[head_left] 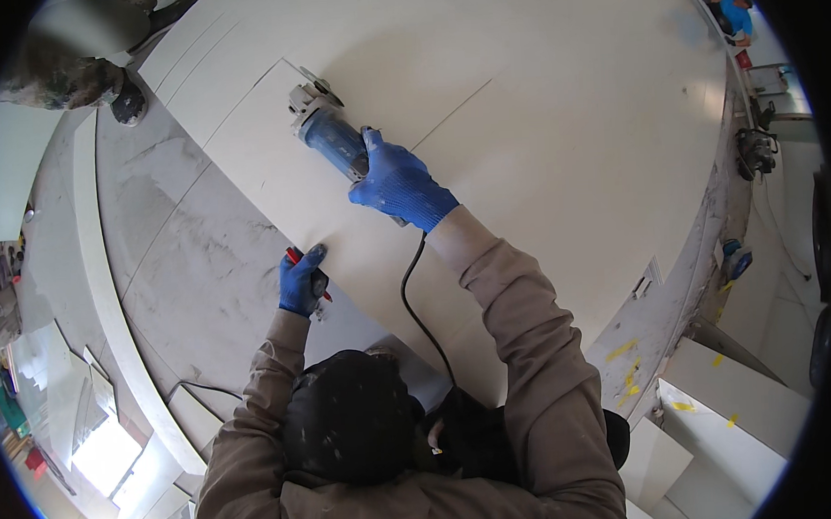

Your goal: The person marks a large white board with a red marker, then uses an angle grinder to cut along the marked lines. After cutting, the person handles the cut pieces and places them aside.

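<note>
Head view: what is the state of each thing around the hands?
White sheet, flat, thin dark lines on it.
Right hand, gloved, closed around the grinder.
Grinder, held; whether running, cannot tell.
Black cord, slack, curved.
Left hand, gloved, closed on the red pen.
Red pen, held near the sheet's edge.

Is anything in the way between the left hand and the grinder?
Nothing visible is. Only flat white panel lies between the left hand, which holds a red pen, and the angle grinder in the right hand. The black cord lies farther right.
</note>
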A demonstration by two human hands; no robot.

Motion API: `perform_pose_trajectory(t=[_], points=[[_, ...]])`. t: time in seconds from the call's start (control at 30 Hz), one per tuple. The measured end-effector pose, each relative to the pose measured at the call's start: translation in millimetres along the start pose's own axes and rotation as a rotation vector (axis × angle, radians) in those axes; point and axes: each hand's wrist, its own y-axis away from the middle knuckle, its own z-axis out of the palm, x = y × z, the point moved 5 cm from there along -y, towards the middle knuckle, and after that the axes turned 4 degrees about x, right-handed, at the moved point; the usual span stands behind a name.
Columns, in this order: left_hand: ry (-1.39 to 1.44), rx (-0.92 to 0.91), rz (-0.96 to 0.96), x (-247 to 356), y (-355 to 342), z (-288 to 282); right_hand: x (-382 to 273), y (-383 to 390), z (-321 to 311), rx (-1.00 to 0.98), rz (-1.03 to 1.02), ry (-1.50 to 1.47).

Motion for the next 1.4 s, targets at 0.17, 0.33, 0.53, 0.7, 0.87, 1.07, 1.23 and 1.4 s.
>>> perform_pose_trajectory(t=[0.17,0.33,0.53,0.7,0.87,1.07,1.23,1.4], points=[[-0.005,0.026,-0.021,-1,-4,-7,7,9,0,-0.004,-0.015,0.009],[-0.014,0.015,-0.006,-3,-11,-15,17,22,0,0.01,-0.023,0.047],[0.014,0.025,-0.001,3,-5,-7,15,35,-6,-0.032,0.001,-0.003],[0.015,0.002,0.035,13,-7,-9,21,42,-5,-0.008,-0.012,0.028],[0.008,0.002,0.045,18,-7,-8,28,53,-4,0.043,-0.038,-0.018],[0.005,-0.008,0.057,22,-6,-12,36,73,-6,0.079,-0.071,-0.054],[0.005,0.004,0.04,26,-7,-6,40,83,-11,0.042,-0.033,-0.056],[0.017,-0.03,0.069,31,-5,-2,46,97,-17,0.069,-0.03,-0.038]])
